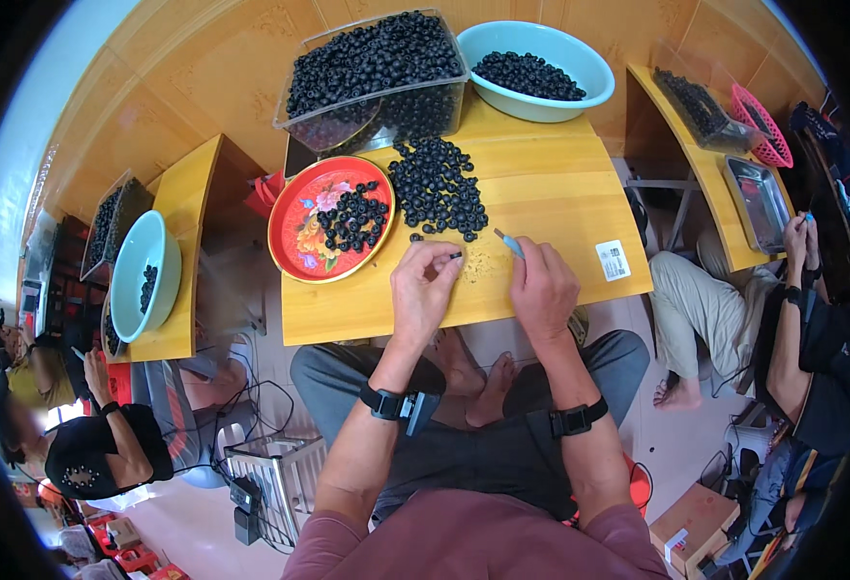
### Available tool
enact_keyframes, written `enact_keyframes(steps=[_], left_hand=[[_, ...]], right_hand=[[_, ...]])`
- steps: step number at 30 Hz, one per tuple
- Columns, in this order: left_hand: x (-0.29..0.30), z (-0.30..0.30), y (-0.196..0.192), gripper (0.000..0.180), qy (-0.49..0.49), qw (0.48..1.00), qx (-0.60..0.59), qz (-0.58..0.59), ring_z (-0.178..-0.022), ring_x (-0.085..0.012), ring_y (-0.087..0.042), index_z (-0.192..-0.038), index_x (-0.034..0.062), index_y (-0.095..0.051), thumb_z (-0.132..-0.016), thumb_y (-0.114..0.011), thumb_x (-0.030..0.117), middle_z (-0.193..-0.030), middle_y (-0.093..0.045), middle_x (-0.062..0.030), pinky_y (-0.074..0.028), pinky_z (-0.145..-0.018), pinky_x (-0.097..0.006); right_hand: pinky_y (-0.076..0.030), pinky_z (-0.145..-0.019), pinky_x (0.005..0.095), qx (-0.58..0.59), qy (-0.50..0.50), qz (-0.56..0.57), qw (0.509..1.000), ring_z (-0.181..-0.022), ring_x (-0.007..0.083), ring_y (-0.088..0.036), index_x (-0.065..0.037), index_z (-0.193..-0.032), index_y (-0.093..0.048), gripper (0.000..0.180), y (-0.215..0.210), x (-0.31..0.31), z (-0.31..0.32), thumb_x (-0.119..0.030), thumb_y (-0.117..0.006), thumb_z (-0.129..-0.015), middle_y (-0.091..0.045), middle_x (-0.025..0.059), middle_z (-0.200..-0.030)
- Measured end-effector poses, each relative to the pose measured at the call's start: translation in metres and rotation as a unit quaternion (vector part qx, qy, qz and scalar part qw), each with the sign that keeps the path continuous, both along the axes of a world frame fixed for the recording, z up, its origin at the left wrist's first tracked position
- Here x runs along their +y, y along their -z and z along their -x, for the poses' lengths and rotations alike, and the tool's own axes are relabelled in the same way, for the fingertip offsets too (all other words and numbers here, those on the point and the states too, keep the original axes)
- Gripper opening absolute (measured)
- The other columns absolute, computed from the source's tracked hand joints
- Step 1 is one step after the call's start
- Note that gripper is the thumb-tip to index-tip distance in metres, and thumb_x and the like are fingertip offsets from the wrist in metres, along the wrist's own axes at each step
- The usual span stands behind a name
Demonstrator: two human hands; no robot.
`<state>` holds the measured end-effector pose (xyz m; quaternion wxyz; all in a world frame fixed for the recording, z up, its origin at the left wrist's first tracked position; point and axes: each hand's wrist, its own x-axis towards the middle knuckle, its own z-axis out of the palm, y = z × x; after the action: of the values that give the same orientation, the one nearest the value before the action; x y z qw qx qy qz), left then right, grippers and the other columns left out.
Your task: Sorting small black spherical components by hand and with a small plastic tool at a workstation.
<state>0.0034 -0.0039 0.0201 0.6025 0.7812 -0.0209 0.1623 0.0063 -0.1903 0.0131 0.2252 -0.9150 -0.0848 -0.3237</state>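
My left hand (422,290) pinches a small black bead (456,255) between thumb and forefinger, above the near part of the yellow table (551,184). A short way to its right, my right hand (544,285) is closed around a thin tool (511,245) with a pale blue grip and a narrow brownish tip; its exact kind I cannot make out. The tip points up and left, apart from the bead. Pale crumbs (484,271) lie between the hands. Just beyond them spreads a pile of black beads (435,188). More beads rest on a red floral tray (290,244) at the left.
At the table's far edge stand a clear bin (367,111) heaped with beads and a light-blue basin (594,72) holding more. A white label (613,260) is stuck on the right. People work at side tables with a blue basin (159,290) and a metal tray (749,217).
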Motion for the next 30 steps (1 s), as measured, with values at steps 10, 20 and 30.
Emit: enact_keyframes(steps=[10, 20, 30], left_hand=[[-0.001, 0.0, 0.0, 0.019, 0.005, 0.999, 0.039, 0.012, -0.089, -0.0102, -0.068, -0.109, -0.0018, -0.071, -0.091, -0.078, -0.004, -0.102, -0.071, -0.006, -0.057, -0.081, -0.025], [-0.001, -0.001, 0.005, 0.025, 0.004, 0.999, 0.026, 0.026, -0.087, -0.0168, -0.073, -0.11, -0.0026, -0.072, -0.086, -0.08, -0.002, -0.098, -0.073, -0.0113, -0.059, -0.08, -0.029], [0.0, -0.001, 0.006, 0.027, 0.013, 0.999, 0.03, -0.004, -0.085, -0.0158, -0.071, -0.111, -0.0011, -0.073, -0.085, -0.081, -0.003, -0.097, -0.072, -0.0103, -0.058, -0.078, -0.029]], right_hand=[[-0.05, -0.064, 0.0442, -0.02, -0.059, 0.02, 0.998, -0.073, 0.0313, -0.063, -0.008, -0.111, -0.072, 0.023, -0.009, 0.002, 0.002, -0.01, -0.07, -0.088, -0.061, 0.0095, -0.082], [-0.048, -0.061, 0.0382, -0.049, -0.122, 0.085, 0.988, -0.07, 0.0232, -0.06, -0.008, -0.106, -0.072, 0.021, -0.011, 0.013, 0.004, -0.01, -0.07, -0.085, -0.055, 0.0047, -0.077], [-0.049, -0.062, 0.0389, -0.043, -0.125, 0.085, 0.988, -0.07, 0.0239, -0.06, -0.007, -0.105, -0.073, 0.022, -0.012, 0.014, 0.004, -0.01, -0.07, -0.084, -0.054, 0.0053, -0.077]])
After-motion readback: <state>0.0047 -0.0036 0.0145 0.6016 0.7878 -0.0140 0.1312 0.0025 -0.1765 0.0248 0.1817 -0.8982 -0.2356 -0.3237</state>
